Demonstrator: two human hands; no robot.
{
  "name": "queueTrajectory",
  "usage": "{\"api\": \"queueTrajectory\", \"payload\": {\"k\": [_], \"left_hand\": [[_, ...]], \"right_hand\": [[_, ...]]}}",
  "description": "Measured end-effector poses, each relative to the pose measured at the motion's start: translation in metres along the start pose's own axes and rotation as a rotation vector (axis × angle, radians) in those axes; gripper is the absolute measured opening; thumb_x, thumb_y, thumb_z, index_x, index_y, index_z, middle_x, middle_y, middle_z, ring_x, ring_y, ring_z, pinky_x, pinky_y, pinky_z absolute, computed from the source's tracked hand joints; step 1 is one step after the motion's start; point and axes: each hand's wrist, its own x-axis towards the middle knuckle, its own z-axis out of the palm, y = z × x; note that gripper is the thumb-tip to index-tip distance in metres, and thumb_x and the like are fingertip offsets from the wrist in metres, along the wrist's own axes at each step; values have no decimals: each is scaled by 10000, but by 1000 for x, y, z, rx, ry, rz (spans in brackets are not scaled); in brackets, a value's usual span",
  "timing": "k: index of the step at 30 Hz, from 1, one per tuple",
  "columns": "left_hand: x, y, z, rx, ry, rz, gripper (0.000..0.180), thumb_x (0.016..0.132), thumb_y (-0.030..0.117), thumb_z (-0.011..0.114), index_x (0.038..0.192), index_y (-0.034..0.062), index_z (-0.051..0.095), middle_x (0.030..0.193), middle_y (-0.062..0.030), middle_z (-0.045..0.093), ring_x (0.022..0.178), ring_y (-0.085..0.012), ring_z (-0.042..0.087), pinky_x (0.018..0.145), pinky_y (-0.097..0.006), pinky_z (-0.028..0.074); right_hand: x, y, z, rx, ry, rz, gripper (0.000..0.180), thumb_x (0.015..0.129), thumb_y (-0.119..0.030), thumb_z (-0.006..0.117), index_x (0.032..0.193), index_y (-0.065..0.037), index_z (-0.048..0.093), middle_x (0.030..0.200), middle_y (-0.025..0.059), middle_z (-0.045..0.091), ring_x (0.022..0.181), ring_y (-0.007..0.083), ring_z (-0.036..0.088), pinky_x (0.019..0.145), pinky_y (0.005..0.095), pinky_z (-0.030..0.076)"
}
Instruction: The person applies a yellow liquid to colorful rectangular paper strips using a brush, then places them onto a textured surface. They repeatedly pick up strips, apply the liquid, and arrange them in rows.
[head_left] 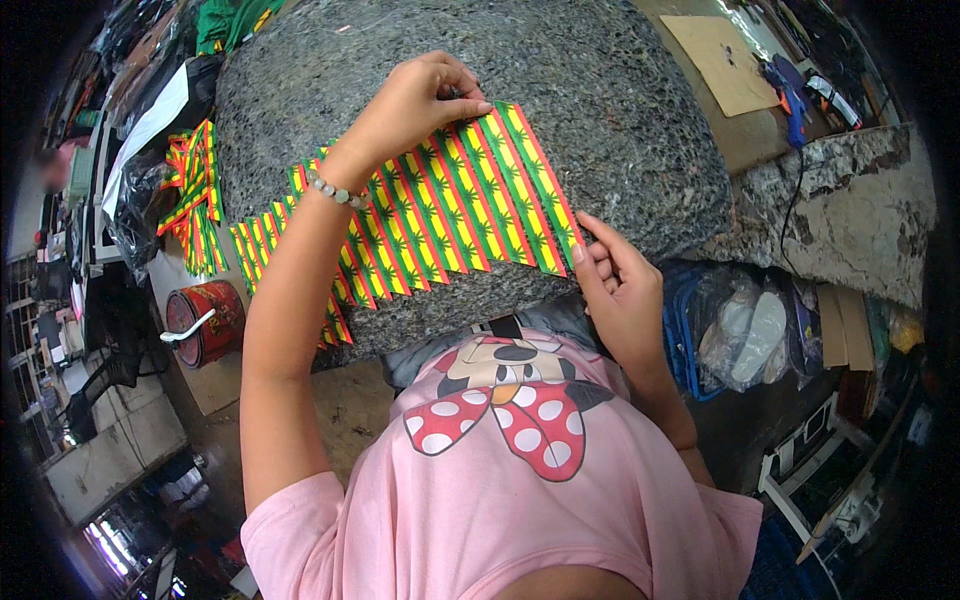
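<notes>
Green, yellow and red strips with dark leaf prints [465,210] lie side by side in slanted rows across a grey speckled felt-like slab [640,130]. My left hand [435,90], reaching over the rows, has thumb and fingers pinched at the upper end of the rightmost strip [540,180]. That strip's lower end is between the thumb and forefinger of my right hand [622,280], whose other fingers are curled. Beneath my left forearm, part of the rows is hidden. A beaded bracelet [340,192] circles my left wrist.
At the slab's left lies a loose pile of similar strips [190,190]. Below it stands a red tin [208,320] with a white handle across its top. Cardboard [715,60] and a blue-handled tool [795,115] are at far right. Bagged sole-shaped pieces [745,335] fill a blue crate.
</notes>
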Motion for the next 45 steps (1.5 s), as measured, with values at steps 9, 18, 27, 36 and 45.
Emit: {"api": "queueTrajectory", "payload": {"k": [9, 18, 27, 36, 45], "left_hand": [[4, 7, 5, 65, 45, 36, 284, 856, 273, 761, 894, -7, 728, 1033, -54, 636, 887, -145, 640, 783, -285, 520], [10, -1, 5, -9, -11, -2, 294, 885, 265, 737, 937, -18, 677, 988, -14, 606, 861, -94, 624, 754, -259, 514], [10, -8, 17, -65, 55, 85, 252, 871, 210, 755, 909, -24, 670, 957, -14, 597, 831, -86, 624, 742, -251, 521], [9, -8, 15, -83, 64, 92, 272, 867, 219, 759, 872, -37, 667, 951, -27, 612, 838, -101, 623, 741, -253, 519], [8, -7, 14, -33, 55, 126, 267, 868, 222, 757, 880, -31, 675, 970, -31, 611, 868, -110, 622, 766, -265, 514]], "right_hand": [[0, 1, -2, -17, -18, -27, 326, 921, -48, 641, 1241, 9, 623, 781, 62, 646, 583, 52, 515, 531, 227, 440], [2, -1, -4, -6, -45, -11, 303, 935, -71, 629, 1229, 4, 630, 792, 79, 649, 589, 70, 531, 532, 243, 447], [-2, -8, 1, -224, 2, -99, 292, 912, -77, 653, 1199, -25, 647, 780, 104, 632, 556, 129, 543, 517, 280, 452], [-1, -7, 2, -269, 12, -189, 289, 907, -69, 654, 1188, -6, 648, 809, 119, 648, 552, 135, 548, 515, 283, 456], [-1, -7, 0, -196, -31, -74, 300, 905, -68, 655, 1199, -9, 650, 765, 112, 642, 536, 106, 534, 496, 273, 436]]}}
